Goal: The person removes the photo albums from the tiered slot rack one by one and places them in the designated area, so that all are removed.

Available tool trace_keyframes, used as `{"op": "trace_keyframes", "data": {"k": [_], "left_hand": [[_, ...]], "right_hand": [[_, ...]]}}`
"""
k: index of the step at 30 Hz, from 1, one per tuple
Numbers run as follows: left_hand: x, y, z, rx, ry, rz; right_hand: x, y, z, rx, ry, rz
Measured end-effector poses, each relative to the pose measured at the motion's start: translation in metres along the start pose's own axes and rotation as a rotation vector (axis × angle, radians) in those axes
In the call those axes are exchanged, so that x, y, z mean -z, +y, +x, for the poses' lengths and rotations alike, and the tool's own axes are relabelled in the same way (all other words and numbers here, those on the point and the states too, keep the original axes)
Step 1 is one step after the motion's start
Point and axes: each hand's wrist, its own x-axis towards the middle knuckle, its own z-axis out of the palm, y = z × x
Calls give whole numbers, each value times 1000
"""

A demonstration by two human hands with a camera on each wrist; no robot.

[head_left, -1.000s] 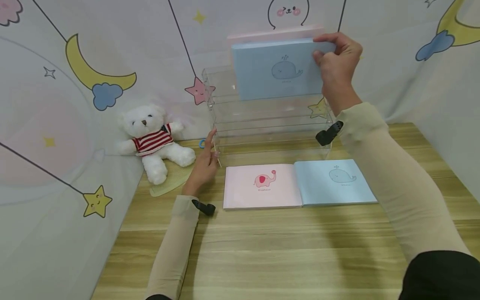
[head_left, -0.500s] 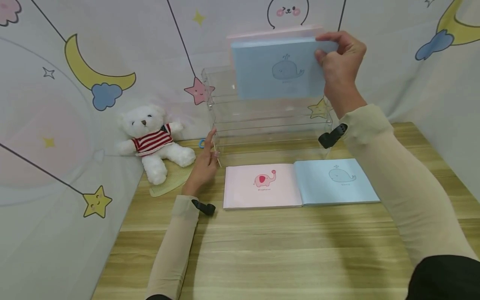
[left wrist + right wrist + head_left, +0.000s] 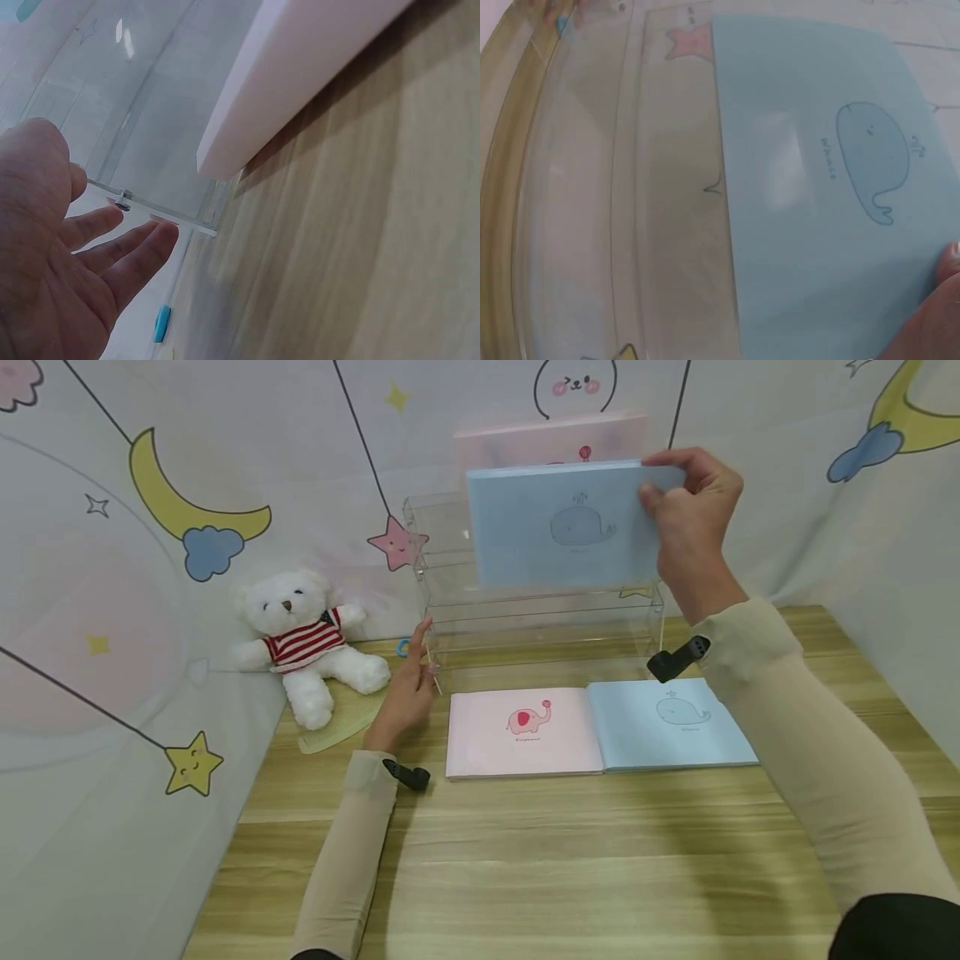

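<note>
My right hand [image 3: 696,522] pinches the upper right corner of a light blue whale notebook [image 3: 521,531], holding it upright before a clear acrylic tiered rack [image 3: 540,647]. Behind it, a pink elephant notebook [image 3: 517,447] stands at the rack's top, mostly covered. Up close in the right wrist view, the whale notebook [image 3: 795,247] shows its printed cover above the transparent tiers; only part of the thumb appears. With fingers extended, my left hand [image 3: 405,706] touches the rack's lower left side. The left wrist view has those fingertips [image 3: 161,240] at the panel's edge, by a small metal screw [image 3: 124,201].
Side by side before the rack lie another pink elephant notebook [image 3: 483,739] and blue whale notebook [image 3: 637,739]. A white teddy bear [image 3: 307,643] in a striped shirt sits left on a yellowish mat [image 3: 345,722]. A patterned curtain [image 3: 300,443] hangs behind the wooden table [image 3: 562,860].
My right hand has lowered the blue whale notebook and shifted slightly right, so more of the pink one behind shows. The left hand stays in place.
</note>
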Motion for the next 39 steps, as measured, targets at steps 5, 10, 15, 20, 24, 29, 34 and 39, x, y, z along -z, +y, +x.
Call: {"op": "trace_keyframes", "data": {"k": [5,10,15,20,24,29,34,39], "left_hand": [[1,0,0,0,7,7],[1,-2,0,6,5,11],[0,-1,0,2,-4,10],[-1,2,0,-7,-1,8],[-1,2,-1,-2,8,16],[0,2,0,-15,9,9],[0,3,0,-14,5,9],[0,3,1,-17,9,11]], "right_hand": [[7,7,-10,-14,-15,-9],[13,17,-20,-28,-22,-9],[17,22,-31,-44,-4,-27],[22,23,-44,-38,6,-18],[26,24,-57,-56,12,-7],[33,28,-76,-71,5,0],[39,35,-94,-71,-20,29],[46,42,-111,-143,-31,33]]}}
